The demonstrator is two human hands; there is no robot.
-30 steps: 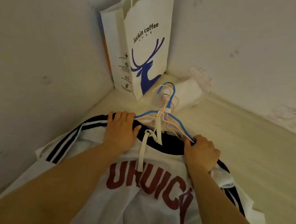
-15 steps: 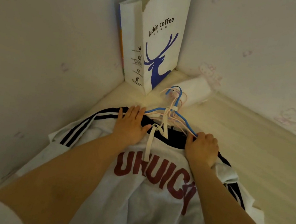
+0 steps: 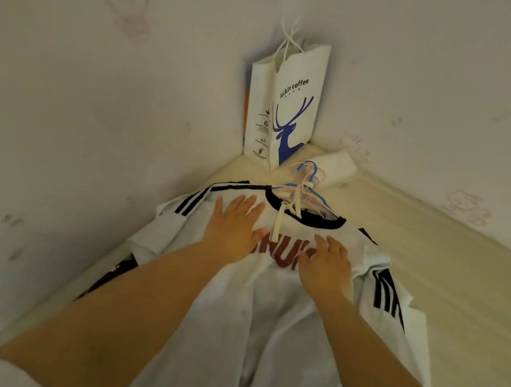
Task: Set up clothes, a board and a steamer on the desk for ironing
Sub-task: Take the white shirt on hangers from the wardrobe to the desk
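Flat on the pale wooden bench [image 3: 452,289], pushed toward the corner between two walls: a white T-shirt with a black collar, black sleeve stripes and dark red lettering [image 3: 263,310]. Left hand [image 3: 234,226] spread wide, fingers straight, pressing the cloth near the left shoulder. Right hand [image 3: 326,263] likewise flat on the chest print, fingers relaxed, gripping nothing. Still threaded through the neck opening, a bundle of thin blue and pink hangers [image 3: 306,187], hooks pointing at the corner. Upright in that corner, a white paper carrier bag with a blue deer logo [image 3: 288,112]; just beside it, lying against the wall, a rolled white towel [image 3: 334,168].
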